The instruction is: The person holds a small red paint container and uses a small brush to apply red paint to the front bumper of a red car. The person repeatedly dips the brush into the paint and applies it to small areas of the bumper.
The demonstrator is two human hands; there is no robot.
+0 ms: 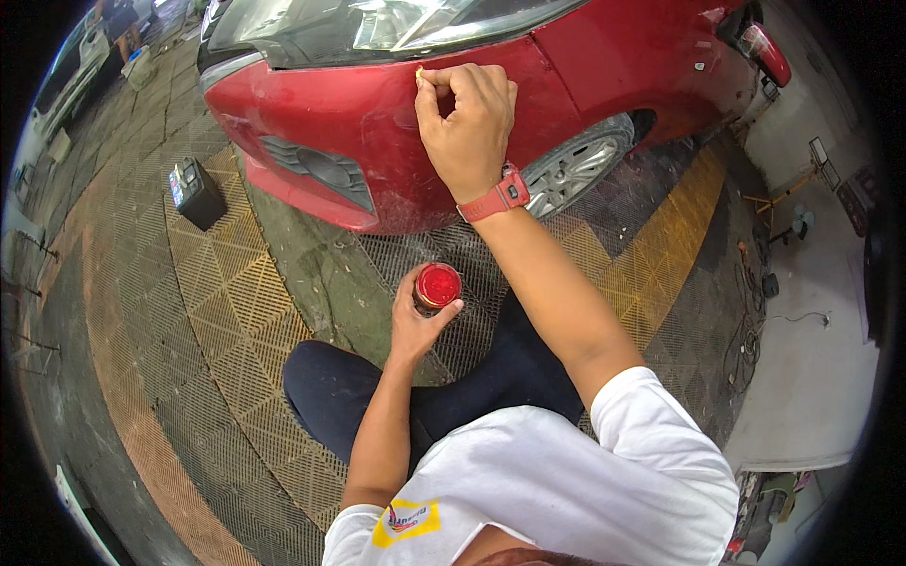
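Note:
My left hand [415, 328] is wrapped round a small jar [439, 285] above my knees. Bright red fills the jar's round top; whether that is paint or a lid I cannot tell. Stretched out to the car's red front bumper [316, 106], my right hand [472, 127] pinches a small pale-yellow piece [419, 73] between thumb and fingertips. That piece is at the bumper's upper part, just below the headlight [406, 26]. Its exact kind is too small to make out. A red watch [510, 189] is on my right wrist.
The car's front wheel [578, 174] is to the right of the bumper. A black box-shaped battery [196, 193] stands on the floor grating [236, 311] at the left. Cables [746, 330] lie along the right wall. A person [123, 28] is at the far left.

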